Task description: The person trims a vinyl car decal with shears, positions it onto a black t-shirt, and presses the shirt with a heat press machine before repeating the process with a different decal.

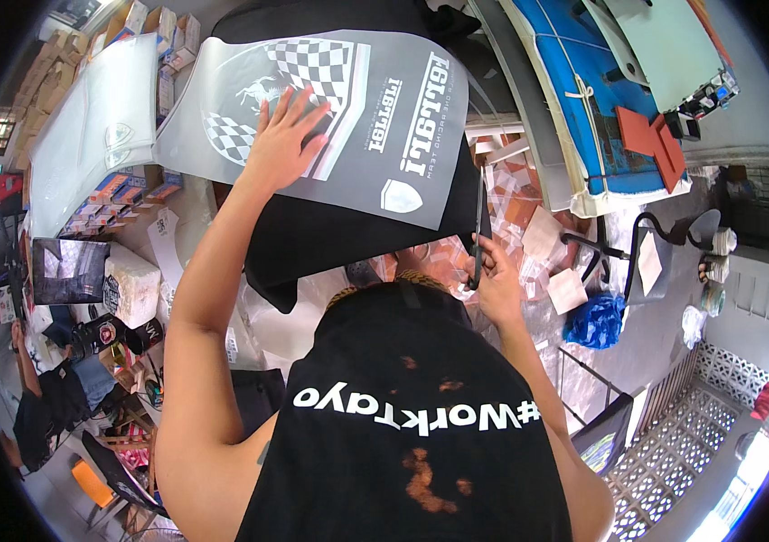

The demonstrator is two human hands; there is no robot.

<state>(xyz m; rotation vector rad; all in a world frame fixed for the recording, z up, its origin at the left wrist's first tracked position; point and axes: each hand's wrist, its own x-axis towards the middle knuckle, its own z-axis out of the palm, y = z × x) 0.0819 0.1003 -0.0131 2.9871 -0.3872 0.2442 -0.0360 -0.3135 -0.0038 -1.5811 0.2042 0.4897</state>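
Observation:
A sheet of clear film (339, 194) printed with a checkered flag, a horse figure, a shield and mirrored white lettering lies over black cloth (330, 242) on the work surface. My left hand (292, 140) rests on the film with its fingers spread, over the printed flag. At the film's near right side, my right hand (497, 275) grips scissors (479, 212) by the dark handle. The scissor blades point away from me, just beyond the cloth's right edge and apart from the film. Whether the blades are parted is hard to make out.
On the left, another clear sheet (95, 135) lies over stacked small boxes (118, 194). A blue-topped press table (574, 99) stands at the far right. Paper scraps (543, 233), a blue plastic bag (594, 321) and a chair base (597, 257) are on the floor. Another person (41, 406) is at the left.

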